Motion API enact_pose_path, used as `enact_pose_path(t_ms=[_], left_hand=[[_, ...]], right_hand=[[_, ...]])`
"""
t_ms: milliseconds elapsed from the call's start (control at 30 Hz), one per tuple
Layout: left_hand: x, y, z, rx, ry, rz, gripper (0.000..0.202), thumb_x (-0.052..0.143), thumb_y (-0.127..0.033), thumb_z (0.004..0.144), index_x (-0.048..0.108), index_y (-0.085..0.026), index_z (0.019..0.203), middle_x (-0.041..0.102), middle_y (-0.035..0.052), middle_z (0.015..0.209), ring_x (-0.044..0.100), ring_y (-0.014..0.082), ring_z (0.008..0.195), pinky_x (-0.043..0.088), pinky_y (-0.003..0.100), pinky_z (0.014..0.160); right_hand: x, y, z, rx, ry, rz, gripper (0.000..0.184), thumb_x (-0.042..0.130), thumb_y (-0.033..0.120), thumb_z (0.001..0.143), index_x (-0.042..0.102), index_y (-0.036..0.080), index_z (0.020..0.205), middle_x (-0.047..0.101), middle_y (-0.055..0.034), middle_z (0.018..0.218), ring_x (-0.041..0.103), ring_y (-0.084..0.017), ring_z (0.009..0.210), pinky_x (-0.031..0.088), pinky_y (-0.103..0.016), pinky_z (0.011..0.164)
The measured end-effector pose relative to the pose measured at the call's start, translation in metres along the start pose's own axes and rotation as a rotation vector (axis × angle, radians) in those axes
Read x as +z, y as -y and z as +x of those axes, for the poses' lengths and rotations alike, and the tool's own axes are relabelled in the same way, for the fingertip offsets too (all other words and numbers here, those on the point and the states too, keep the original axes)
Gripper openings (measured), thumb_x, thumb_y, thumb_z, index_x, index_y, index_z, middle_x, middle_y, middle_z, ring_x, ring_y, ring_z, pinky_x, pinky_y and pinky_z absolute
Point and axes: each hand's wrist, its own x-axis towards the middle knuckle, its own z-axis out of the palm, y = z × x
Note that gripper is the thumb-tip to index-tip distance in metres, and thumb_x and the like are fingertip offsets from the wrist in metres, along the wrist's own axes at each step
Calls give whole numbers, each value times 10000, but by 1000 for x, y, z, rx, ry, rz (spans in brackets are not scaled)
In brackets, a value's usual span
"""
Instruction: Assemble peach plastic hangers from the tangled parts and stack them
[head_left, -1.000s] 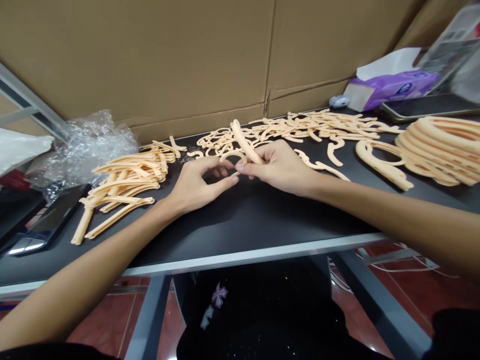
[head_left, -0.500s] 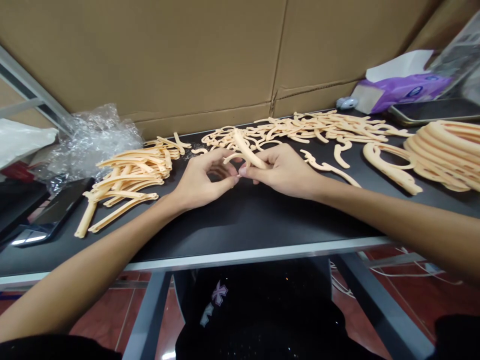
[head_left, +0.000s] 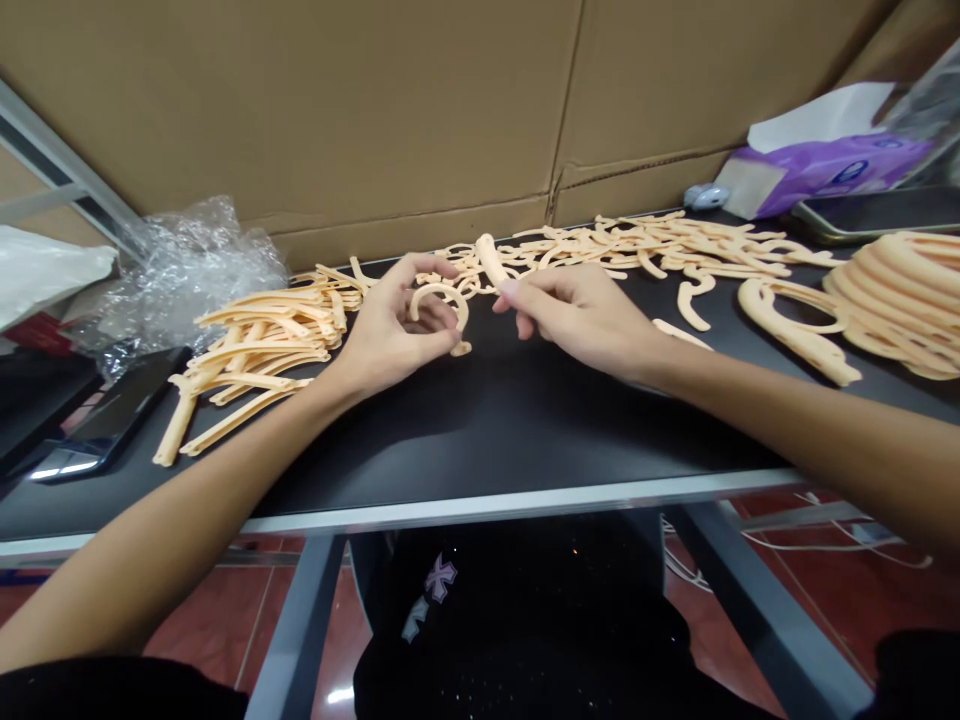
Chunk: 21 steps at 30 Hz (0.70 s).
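- On my head feed, with the clock hub at mid-picture, the fingertips that met half a second ago have parted; the left hand (head_left: 394, 330) now keeps the curved piece (head_left: 464, 312), clear of the rod piece (head_left: 492, 263).
- I count one piece per hand: the curved one between ten and eleven o'clock, the rod near twelve.
- I see two heaps, too tangled to count: straight lengths (head_left: 255, 345) at nine, thinner pieces (head_left: 652, 240) at two.
- I make out one ring stack (head_left: 900, 310) at three, one looped piece (head_left: 799, 330) just beside it, and one purple tissue pack (head_left: 832, 170) at two.
- My left reaches in from eight, fingers curled, grasping the curved piece against the thumb.
- My right hand (head_left: 585, 315) comes from four, thumb on top, pinching the rod, which tilts towards eleven.
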Motion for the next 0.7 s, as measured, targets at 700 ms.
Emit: enact_pose_path(t_ms=[700], left_hand=[[-8, 5, 5, 128, -35, 118, 329, 798, -166, 650, 662, -230, 942, 637, -3, 824, 629, 157, 761, 496, 257, 645]], right_hand=[[2, -9, 2, 113, 91, 289, 158, 706, 304, 935, 658, 190, 1032, 707, -43, 843, 674, -138, 595, 564, -299, 568]])
